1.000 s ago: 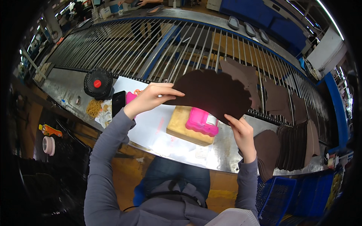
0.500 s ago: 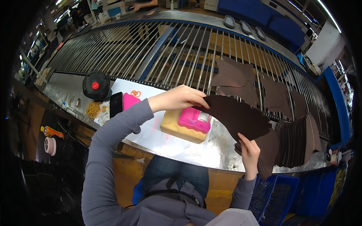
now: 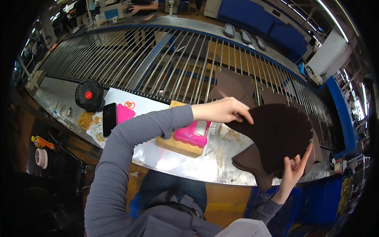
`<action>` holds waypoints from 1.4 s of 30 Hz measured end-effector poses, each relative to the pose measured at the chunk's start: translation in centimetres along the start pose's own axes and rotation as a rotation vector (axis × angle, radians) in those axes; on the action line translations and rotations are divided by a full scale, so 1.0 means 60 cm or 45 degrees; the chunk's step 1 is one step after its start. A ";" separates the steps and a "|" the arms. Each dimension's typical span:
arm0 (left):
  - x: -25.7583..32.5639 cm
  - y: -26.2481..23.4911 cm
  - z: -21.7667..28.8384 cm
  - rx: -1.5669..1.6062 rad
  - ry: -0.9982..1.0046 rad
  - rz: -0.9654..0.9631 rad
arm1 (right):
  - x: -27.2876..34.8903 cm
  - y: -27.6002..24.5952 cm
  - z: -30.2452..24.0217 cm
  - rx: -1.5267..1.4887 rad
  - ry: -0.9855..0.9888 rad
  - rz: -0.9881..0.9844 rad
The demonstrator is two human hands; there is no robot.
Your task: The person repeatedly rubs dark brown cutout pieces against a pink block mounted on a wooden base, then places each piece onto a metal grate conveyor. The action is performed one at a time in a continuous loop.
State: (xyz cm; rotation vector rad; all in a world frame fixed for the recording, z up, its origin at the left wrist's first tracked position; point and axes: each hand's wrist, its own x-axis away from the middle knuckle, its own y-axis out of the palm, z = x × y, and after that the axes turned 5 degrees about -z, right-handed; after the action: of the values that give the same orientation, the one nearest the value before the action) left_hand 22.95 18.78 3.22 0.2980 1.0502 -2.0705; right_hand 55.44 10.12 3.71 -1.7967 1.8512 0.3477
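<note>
A large dark brown cut sheet piece [image 3: 278,134], curved in outline, is held up over the right part of the table between my hands. My left hand [image 3: 233,110] pinches its upper left edge, thumb and fingers closed on it. At the lower right edge my right hand [image 3: 293,172] holds it, index finger stretched along the edge. Beneath it lies a stack of similar brown pieces [image 3: 252,164], partly hidden. Left of them, a pink case-like thing [image 3: 191,136] rests on a yellowish block [image 3: 177,147], partly covered by my left forearm.
Metal roller conveyor [image 3: 181,63] runs behind the table, with more brown pieces [image 3: 233,85] on it. A black fan [image 3: 89,94], a dark phone [image 3: 109,119] and rubber bands [image 3: 85,120] stand at the left. Blue crates [image 3: 316,201] sit below right.
The brown piece and both my hands have moved right, and the piece is raised more upright. The stack beneath shows more on its left side. The whole view has shifted slightly.
</note>
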 end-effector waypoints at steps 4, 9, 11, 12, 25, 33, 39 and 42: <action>-0.015 -0.057 0.003 0.075 -0.242 0.126 | -0.116 0.025 0.012 -0.032 0.108 -0.111; 0.047 -0.154 -0.042 0.216 -0.487 0.117 | -0.293 0.138 0.052 0.219 -0.180 -0.502; 0.076 -0.191 -0.040 0.072 -0.398 0.313 | -0.340 0.205 0.017 0.497 -0.431 -0.678; 0.087 -0.211 -0.050 -0.004 -0.400 0.350 | -0.360 0.233 0.003 0.543 -0.478 -0.748; 0.269 -0.289 -0.268 0.481 -0.960 0.926 | -0.343 0.398 0.015 0.781 -1.031 -0.602; 0.292 -0.281 -0.448 0.803 -1.117 0.978 | -0.111 0.091 0.126 1.225 -0.026 -0.362; 0.316 -0.270 -0.521 0.463 -1.246 0.873 | 0.058 -0.043 0.153 1.239 0.531 -0.102; 0.317 -0.286 -0.536 0.383 -1.270 0.675 | 0.098 -0.049 0.160 1.249 0.657 -0.043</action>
State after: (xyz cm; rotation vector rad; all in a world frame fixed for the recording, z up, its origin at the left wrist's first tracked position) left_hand -6.55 39.22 -16.84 -0.2823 0.0354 -1.5456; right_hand 60.35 9.98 -6.85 -1.2426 1.7889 -0.9677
